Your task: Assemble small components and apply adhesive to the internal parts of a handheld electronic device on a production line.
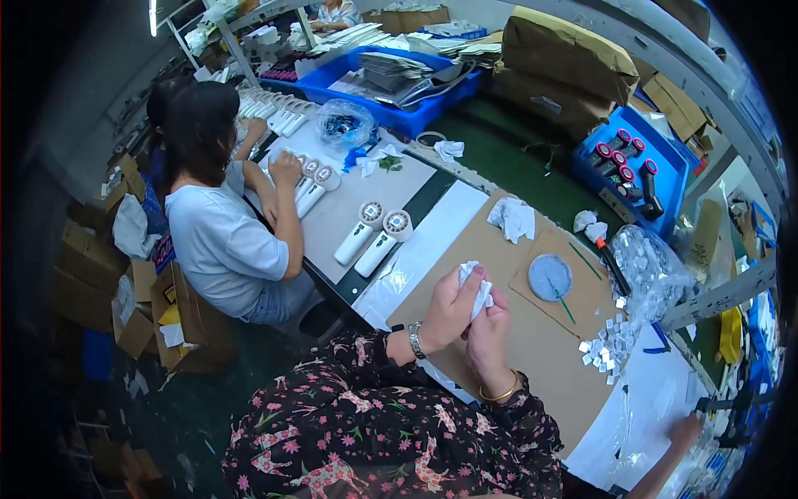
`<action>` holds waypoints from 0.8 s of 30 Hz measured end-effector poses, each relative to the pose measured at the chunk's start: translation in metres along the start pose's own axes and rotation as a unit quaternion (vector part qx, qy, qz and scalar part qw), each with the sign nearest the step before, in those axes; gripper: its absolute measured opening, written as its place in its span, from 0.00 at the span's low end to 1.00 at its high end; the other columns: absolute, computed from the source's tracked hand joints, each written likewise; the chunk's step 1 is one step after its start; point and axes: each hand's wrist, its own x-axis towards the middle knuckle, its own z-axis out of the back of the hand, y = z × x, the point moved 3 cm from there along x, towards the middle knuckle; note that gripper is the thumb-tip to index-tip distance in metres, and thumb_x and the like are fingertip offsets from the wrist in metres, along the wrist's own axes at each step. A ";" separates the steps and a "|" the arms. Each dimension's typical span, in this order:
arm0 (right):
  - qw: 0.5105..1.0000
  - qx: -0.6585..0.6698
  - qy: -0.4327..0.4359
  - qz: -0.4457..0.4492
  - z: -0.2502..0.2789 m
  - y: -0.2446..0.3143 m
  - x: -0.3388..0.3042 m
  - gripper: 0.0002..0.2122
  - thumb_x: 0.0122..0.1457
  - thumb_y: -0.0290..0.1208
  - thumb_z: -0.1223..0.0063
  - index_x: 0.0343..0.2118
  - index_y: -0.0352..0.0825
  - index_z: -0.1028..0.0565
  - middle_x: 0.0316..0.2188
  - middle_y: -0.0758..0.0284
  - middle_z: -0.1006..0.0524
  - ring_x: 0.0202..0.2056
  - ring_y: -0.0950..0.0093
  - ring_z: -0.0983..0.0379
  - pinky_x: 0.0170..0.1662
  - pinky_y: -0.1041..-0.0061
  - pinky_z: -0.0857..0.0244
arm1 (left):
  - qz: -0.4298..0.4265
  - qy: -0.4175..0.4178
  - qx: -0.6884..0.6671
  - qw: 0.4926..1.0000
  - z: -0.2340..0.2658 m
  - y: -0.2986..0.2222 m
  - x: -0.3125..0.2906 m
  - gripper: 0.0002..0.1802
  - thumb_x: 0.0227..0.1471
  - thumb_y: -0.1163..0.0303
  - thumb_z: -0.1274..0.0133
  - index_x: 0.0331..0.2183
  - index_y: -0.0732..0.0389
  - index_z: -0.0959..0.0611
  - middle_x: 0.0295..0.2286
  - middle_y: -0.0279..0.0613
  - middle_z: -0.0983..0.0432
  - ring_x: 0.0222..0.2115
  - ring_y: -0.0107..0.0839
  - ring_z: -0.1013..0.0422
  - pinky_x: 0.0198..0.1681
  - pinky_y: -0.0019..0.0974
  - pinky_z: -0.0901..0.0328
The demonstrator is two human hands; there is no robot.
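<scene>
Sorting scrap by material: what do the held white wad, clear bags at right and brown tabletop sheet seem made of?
White wad: matte paper or thin cloth; soft crumples fit both.
Clear bags: likely glossy plastic film; bright creases, see-through.
Brown sheet: probably cardboard; matte, flat tan face.

Left hand (449, 312): centre of frame, gripping a crumpled white wad (481, 303); metal watch (416, 340) at wrist.
Right hand (489, 333): touching the left, closed on the same wad; gold-coloured bangle (499, 394).
Round dish (544, 270): right of centre, green stick (568, 311) across its rim.
Square pieces (604, 349): white, loose, right of frame.
Handheld devices (378, 254): two, white, centre-left.
Co-worker (224, 220): seated, left of frame.
Blue bin (672, 179): upper right, dark devices (652, 193) inside.
</scene>
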 end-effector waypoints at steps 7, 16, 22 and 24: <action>0.999 -0.018 0.031 -0.022 0.022 0.022 0.020 0.18 0.77 0.36 0.57 0.56 0.27 0.23 0.50 0.65 0.19 0.46 0.79 0.24 0.53 0.78 0.32 | -0.205 -0.100 0.155 0.961 -0.018 -0.009 0.024 0.17 0.73 0.60 0.55 0.44 0.65 0.22 0.38 0.49 0.18 0.44 0.38 0.21 0.53 0.43 0.29; 0.937 0.188 0.237 -0.176 0.052 0.013 0.045 0.38 0.77 0.58 0.81 0.63 0.24 0.29 0.59 0.61 0.23 0.61 0.70 0.29 0.70 0.68 0.47 | -0.472 -0.044 0.362 0.803 -0.015 0.018 0.073 0.15 0.68 0.67 0.53 0.31 0.66 0.19 0.27 0.49 0.24 0.28 0.46 0.29 0.46 0.47 0.31; 0.956 0.140 0.208 -0.154 0.017 0.032 0.020 0.37 0.78 0.55 0.79 0.66 0.24 0.31 0.66 0.57 0.30 0.67 0.67 0.35 0.72 0.67 0.50 | -0.329 -0.085 0.204 0.918 0.003 0.014 0.064 0.20 0.69 0.71 0.56 0.25 0.65 0.20 0.21 0.43 0.25 0.20 0.41 0.31 0.31 0.45 0.35; 0.961 0.127 0.204 -0.135 0.016 0.035 0.016 0.36 0.78 0.54 0.78 0.66 0.24 0.31 0.68 0.57 0.31 0.67 0.66 0.35 0.72 0.67 0.51 | -0.253 -0.085 0.158 0.951 0.004 0.011 0.061 0.20 0.70 0.69 0.57 0.26 0.66 0.20 0.22 0.42 0.24 0.20 0.37 0.30 0.29 0.42 0.35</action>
